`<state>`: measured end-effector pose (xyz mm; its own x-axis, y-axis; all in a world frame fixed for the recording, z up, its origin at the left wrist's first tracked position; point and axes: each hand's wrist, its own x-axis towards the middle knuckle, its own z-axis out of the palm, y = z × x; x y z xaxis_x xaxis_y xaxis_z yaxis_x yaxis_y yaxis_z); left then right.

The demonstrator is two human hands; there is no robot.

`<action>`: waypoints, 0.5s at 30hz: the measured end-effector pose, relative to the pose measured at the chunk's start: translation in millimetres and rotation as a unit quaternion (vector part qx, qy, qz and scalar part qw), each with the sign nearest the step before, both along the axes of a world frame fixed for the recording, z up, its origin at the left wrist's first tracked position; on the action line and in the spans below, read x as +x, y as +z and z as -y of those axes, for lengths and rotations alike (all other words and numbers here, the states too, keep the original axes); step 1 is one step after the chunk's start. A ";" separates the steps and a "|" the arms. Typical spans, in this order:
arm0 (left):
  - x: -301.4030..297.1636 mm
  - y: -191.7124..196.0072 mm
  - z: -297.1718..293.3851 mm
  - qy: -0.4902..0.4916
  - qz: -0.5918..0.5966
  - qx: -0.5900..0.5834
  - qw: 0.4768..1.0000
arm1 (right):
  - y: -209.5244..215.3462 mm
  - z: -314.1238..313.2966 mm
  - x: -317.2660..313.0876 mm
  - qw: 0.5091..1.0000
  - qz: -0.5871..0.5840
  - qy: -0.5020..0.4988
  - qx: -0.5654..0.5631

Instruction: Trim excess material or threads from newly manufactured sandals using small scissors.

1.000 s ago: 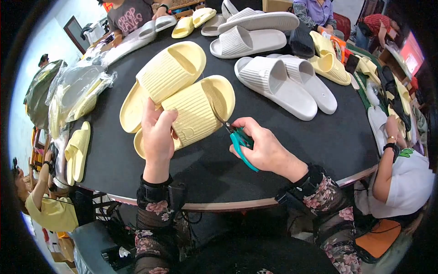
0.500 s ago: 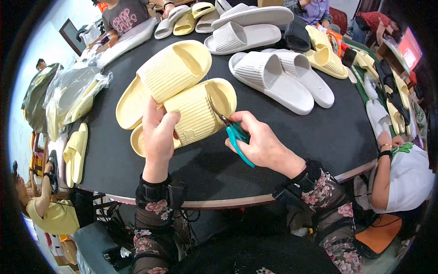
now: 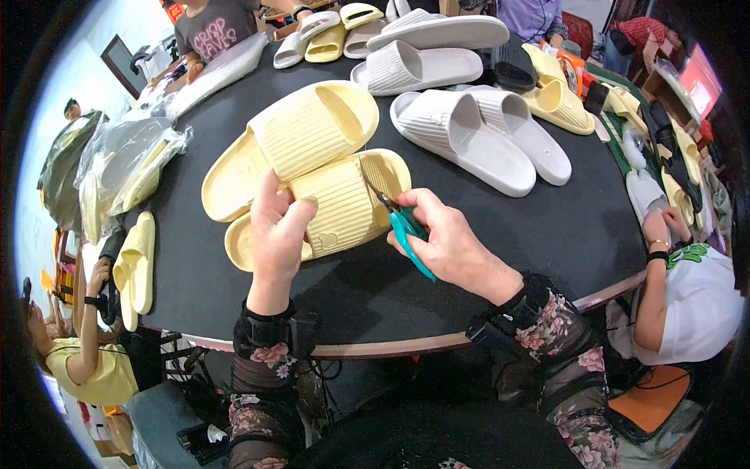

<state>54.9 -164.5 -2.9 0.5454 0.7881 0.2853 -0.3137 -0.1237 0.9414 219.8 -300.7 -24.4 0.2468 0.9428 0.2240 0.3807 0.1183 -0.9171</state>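
Observation:
Two pale yellow ribbed slippers lie side by side, the far slipper (image 3: 316, 129) overlapping the near slipper (image 3: 332, 203). My left hand (image 3: 277, 227) is closed on the near slipper, its thumb on the ribbed strap and its fingers partly hidden behind. In my right hand (image 3: 461, 250) are small scissors (image 3: 408, 241) with teal handles, held in closed fingers. Their dark blades reach to the edge of the near slipper's strap, by the foot opening. Whether the blade tips touch anything there is too small to tell.
On the black table (image 3: 375, 305), a grey slipper pair (image 3: 469, 141) lies to the right, with more grey, yellow and black slippers behind. Plastic-bagged slippers (image 3: 125, 168) and a yellow pair (image 3: 137, 270) are at the left. Several co-workers sit or stand around.
The two yellow slippers and my left hand have shifted slightly right and nearer. My right hand keeps the scissors at the strap edge. At the left, a co-worker's black slipper is now beside the yellow pair.

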 end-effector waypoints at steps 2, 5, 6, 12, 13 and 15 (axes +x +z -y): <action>-0.6 -0.5 -0.9 -0.004 0.006 0.009 1.000 | 0.9 -1.0 -0.2 1.000 -0.011 0.000 0.000; -2.9 0.5 -1.7 0.002 -0.005 0.012 1.000 | -0.4 -2.5 -0.7 1.000 -0.027 -0.006 0.013; -2.4 0.6 -1.6 -0.006 -0.004 0.011 1.000 | -1.1 -2.5 -0.1 0.999 -0.029 -0.013 0.025; 1.2 2.3 5.0 -0.024 -0.019 0.043 0.999 | 9.1 0.8 3.5 0.998 0.036 -0.052 0.018; 1.6 1.4 5.8 -0.027 -0.028 0.051 0.998 | 9.5 1.1 4.3 0.998 0.037 -0.055 0.020; -0.6 -0.4 4.7 -0.032 -0.059 0.068 0.995 | 8.7 0.9 5.5 0.997 0.034 -0.058 0.042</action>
